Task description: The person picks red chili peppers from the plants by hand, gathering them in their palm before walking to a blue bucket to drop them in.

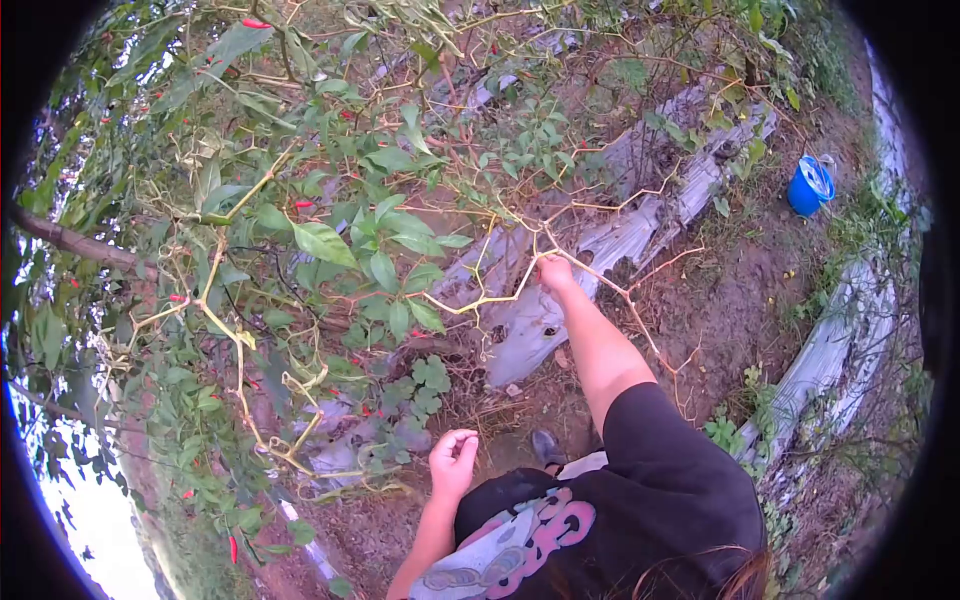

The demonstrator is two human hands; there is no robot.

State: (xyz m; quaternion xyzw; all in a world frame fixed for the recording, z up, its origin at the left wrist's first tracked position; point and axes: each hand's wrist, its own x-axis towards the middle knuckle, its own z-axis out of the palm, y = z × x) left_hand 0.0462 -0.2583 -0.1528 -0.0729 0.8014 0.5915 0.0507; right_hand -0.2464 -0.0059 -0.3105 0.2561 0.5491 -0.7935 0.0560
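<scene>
Two hands over soil [745, 290] and pale sheeting [625, 238]: right hand [555, 272] around a twig [497, 293], left hand [452, 460] curled, perhaps empty.

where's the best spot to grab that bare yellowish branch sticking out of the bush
Probably the bare stretch of the branch just short of its fork, where the right hand pinches it. Come from the bare ground side: that stretch is thin and leafless, while deeper in the bush leaves and crossing twigs crowd it.
</scene>
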